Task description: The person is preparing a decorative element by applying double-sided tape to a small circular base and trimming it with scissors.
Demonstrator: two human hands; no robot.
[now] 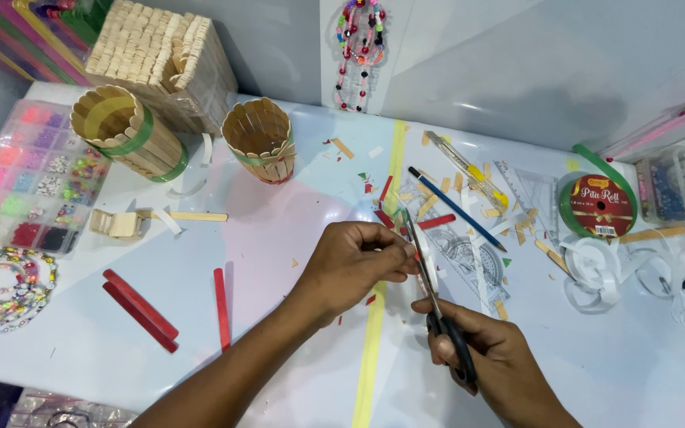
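My right hand [493,361] grips black-handled scissors [431,289] near the table's front edge, blades pointing away from me. My left hand [354,265] pinches a small thin piece at the scissor blades; the piece is mostly hidden by my fingers. Around the hands lie red craft sticks [221,307], small wooden and red offcuts [430,202], a blue pencil [455,208] and a clear protractor [469,257] on the white table [279,238].
Two round cups of wooden sticks [259,139] and a stick-built box [164,59] stand at the back left. A bead organiser [29,174] and bead strings [1,293] lie left. A ribbon roll [598,208], white ribbon loops [596,273] and a utility knife [469,168] lie right.
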